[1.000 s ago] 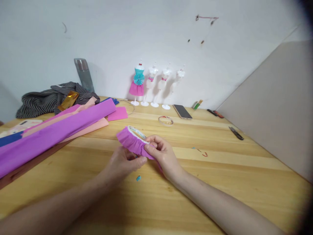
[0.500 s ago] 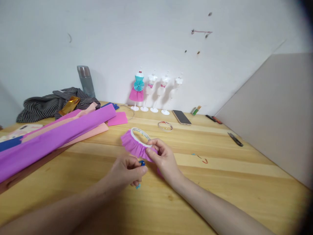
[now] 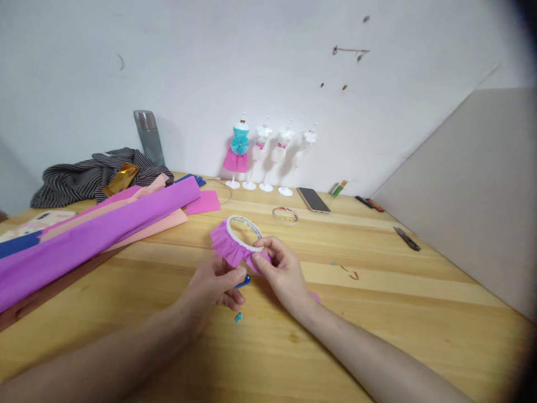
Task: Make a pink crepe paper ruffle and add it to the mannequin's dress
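Item: tape ring (image 3: pixel 235 238), white, print on its inner wall, held tilted before me; clock centre, twelve pointing away.
Item: gathered purple crepe-paper frill (image 3: pixel 229 246), along the ring's rim from nine to five o'clock, hem flaring outward.
Item: my right hand (image 3: pixel 285 274), four o'clock; thumb and fingers pinched together on ring and frill.
Item: my left hand (image 3: pixel 218 282), seven o'clock; thumb pressed on a small dark-blue object (image 3: pixel 244 281), kind unclear; lower fingers spread.
Item: teal scrap (image 3: pixel 239 317), six o'clock, on the wooden tabletop (image 3: pixel 251 358).
Item: row of dress forms (image 3: pixel 284 143), twelve to one; smartphone (image 3: pixel 314 200), two; purple crepe-paper roll (image 3: pixel 104 238), nine.
Hazards: a slack right thumb could let pleats slide; an over-tight one could crush or tear them. The dark-blue object, close under the hem, could snag it if lifted. Pinched at one spot only, the ring could pivot. Whether the frill is stuck down, I cannot tell.
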The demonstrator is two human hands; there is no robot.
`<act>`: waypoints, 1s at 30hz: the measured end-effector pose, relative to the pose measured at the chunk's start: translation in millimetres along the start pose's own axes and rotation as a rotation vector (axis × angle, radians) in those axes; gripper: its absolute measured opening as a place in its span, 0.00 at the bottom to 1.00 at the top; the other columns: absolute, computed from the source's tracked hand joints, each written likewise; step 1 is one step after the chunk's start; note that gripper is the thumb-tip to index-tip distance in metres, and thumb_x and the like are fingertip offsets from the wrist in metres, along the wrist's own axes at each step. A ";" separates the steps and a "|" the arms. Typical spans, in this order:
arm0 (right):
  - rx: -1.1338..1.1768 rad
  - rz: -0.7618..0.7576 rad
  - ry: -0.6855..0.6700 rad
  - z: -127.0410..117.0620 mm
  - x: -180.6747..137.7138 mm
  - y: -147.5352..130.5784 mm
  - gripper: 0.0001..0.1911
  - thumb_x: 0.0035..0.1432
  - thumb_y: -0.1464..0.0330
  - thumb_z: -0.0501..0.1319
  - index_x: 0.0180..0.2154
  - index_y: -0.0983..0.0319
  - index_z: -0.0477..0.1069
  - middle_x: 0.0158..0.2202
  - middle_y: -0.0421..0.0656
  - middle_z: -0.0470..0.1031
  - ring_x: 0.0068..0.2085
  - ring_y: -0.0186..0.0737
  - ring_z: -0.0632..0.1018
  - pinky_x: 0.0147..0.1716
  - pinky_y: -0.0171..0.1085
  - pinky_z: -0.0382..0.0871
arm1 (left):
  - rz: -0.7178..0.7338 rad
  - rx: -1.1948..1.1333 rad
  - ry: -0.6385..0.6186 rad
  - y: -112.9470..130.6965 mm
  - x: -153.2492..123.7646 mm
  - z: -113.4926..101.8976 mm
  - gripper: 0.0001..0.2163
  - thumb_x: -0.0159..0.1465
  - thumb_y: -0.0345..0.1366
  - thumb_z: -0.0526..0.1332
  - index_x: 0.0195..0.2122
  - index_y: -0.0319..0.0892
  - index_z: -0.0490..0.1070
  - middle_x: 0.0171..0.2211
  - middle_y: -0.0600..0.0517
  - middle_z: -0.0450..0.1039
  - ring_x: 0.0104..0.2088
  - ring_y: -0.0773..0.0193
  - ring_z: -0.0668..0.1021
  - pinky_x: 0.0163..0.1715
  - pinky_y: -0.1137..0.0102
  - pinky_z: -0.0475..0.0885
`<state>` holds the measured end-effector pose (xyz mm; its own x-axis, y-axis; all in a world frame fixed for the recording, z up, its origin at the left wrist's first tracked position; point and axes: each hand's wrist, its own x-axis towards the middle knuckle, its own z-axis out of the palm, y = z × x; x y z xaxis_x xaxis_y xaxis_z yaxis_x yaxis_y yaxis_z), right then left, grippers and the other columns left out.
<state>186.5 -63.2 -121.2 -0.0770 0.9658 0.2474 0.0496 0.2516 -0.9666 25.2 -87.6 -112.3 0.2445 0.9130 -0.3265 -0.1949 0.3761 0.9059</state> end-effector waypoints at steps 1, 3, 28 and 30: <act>-0.004 0.001 -0.004 0.1 -0.3 -0.1 0.08 0.52 0.65 0.63 0.33 0.60 0.67 0.20 0.32 0.59 0.22 0.31 0.60 0.24 0.33 0.55 | 0.015 -0.009 -0.014 -0.6 1.3 -0.6 0.21 0.48 0.48 0.73 0.35 0.37 0.71 0.31 0.52 0.73 0.22 0.70 0.76 0.22 0.74 0.72; -0.028 -0.007 -0.019 0.8 -1.8 0.0 0.08 0.52 0.64 0.63 0.33 0.60 0.67 0.20 0.32 0.60 0.23 0.32 0.60 0.24 0.33 0.55 | 0.041 -0.025 -0.062 -1.8 3.4 -1.2 0.23 0.48 0.46 0.73 0.40 0.38 0.73 0.34 0.50 0.74 0.26 0.68 0.77 0.23 0.74 0.73; -0.118 -0.040 -0.008 -3.5 3.9 14.3 0.05 0.52 0.66 0.62 0.33 0.60 0.69 0.21 0.33 0.60 0.23 0.32 0.59 0.24 0.32 0.53 | 0.538 0.806 -0.589 14.1 -32.5 2.3 0.13 0.63 0.39 0.58 0.24 0.40 0.74 0.27 0.46 0.78 0.30 0.60 0.77 0.34 0.69 0.70; -0.162 -0.069 -0.005 -4.0 3.9 13.0 0.04 0.53 0.67 0.62 0.33 0.60 0.70 0.22 0.34 0.63 0.24 0.33 0.61 0.25 0.33 0.55 | 0.695 0.903 -0.535 21.5 -33.0 1.8 0.12 0.64 0.39 0.58 0.27 0.41 0.74 0.30 0.44 0.79 0.33 0.58 0.78 0.37 0.67 0.70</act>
<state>190.8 -55.9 -132.6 -0.0906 0.9458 0.3120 0.2037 0.3242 -0.9238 14.7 -109.9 -81.6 0.7463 0.6164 0.2514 0.2296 -0.5928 0.7719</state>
